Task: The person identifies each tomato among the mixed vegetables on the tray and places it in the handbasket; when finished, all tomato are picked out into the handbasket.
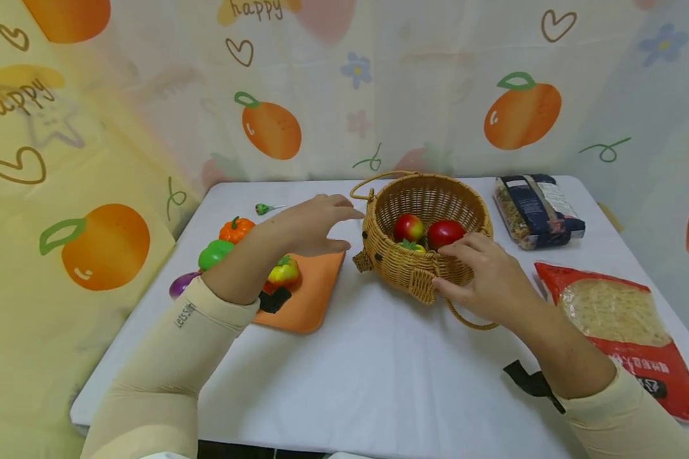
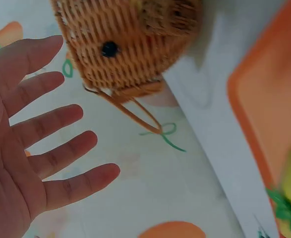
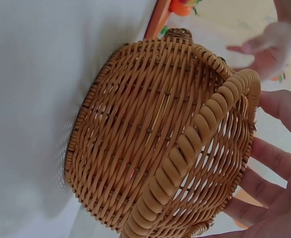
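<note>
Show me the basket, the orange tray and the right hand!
Basket (image 1: 399, 271): head view, on its woven outer wall.
Orange tray (image 1: 317, 290): head view, on a bare part of its surface.
Right hand (image 1: 487, 279): head view, on the back of the hand.

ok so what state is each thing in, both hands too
wicker basket: upright, open-topped, fruit inside
near handle: swung down outside the basket
left hand: fingers apart, holding nothing
right hand: fingers at the basket, contact unclear
orange board: flat, produce on it
red bag: lying flat, looks closed
dark blue bag: lying down, looks closed
</note>
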The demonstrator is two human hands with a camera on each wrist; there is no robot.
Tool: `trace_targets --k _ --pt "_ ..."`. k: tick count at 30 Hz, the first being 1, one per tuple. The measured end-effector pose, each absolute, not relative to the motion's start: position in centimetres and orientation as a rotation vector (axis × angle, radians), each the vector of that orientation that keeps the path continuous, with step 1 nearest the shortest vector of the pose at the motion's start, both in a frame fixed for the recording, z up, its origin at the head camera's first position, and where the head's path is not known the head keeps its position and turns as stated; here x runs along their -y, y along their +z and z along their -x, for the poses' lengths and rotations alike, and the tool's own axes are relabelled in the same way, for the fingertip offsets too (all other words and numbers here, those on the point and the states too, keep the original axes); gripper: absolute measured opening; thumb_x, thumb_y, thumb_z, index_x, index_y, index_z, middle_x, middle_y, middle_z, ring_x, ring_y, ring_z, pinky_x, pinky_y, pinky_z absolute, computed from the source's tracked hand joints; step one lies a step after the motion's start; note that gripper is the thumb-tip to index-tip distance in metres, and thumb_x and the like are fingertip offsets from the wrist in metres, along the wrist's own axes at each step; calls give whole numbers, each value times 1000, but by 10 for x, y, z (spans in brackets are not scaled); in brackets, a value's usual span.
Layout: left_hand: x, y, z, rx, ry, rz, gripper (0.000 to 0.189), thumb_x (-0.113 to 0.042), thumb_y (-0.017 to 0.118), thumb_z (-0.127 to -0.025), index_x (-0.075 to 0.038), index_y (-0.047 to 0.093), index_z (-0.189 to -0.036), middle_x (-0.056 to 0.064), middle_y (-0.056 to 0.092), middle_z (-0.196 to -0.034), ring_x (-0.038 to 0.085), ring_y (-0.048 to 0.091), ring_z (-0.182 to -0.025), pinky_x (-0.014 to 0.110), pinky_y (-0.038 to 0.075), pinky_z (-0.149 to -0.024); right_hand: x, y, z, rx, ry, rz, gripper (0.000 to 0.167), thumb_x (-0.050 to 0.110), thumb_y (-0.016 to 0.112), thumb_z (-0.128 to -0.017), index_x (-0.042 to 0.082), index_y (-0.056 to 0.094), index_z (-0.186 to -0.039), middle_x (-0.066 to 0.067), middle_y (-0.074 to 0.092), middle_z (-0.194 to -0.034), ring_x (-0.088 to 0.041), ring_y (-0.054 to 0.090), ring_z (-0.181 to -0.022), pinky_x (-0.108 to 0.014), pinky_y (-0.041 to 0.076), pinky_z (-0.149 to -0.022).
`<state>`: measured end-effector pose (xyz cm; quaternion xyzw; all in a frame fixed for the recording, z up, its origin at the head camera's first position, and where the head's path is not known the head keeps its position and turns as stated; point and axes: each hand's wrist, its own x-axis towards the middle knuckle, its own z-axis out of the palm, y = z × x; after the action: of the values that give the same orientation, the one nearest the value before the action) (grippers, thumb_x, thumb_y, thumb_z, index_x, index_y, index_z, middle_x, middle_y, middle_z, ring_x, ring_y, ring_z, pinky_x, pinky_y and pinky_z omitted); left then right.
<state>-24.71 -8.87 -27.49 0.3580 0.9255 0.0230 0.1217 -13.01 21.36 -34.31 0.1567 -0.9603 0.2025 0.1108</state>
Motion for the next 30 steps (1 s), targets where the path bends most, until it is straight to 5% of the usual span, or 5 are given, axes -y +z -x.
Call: trace_targets --k 9,21,30 --pt "127 -294 253 -2643 4 -784 60 -39 71 -96 -25 52 -151 8 46 -153 33 46 -139 53 44 -112 -214 -343 130 2797 598 -470 49 37 84 -83 13 72 -124 -13 63 -122 -35 58 -116 -58 57 -90" --pt "163 -322 255 -2551 53 -477 51 -24 64 -97 -23 57 -147 11 47 -151 30 49 -126 53 48 -107 -213 -342 129 2817 592 -463 50 39 82 -85 13 71 -126 -14 63 -124 -36 58 -116 -59 57 -89" --pt "174 -334 256 -2537 29 -577 44 -27 72 -95 -19 64 -138 6 59 -132 26 51 -116 48 52 -103 -214 -346 131 2752 602 -509 47 35 84 -83 10 72 -122 -13 64 -118 -34 60 -111 -56 58 -87"
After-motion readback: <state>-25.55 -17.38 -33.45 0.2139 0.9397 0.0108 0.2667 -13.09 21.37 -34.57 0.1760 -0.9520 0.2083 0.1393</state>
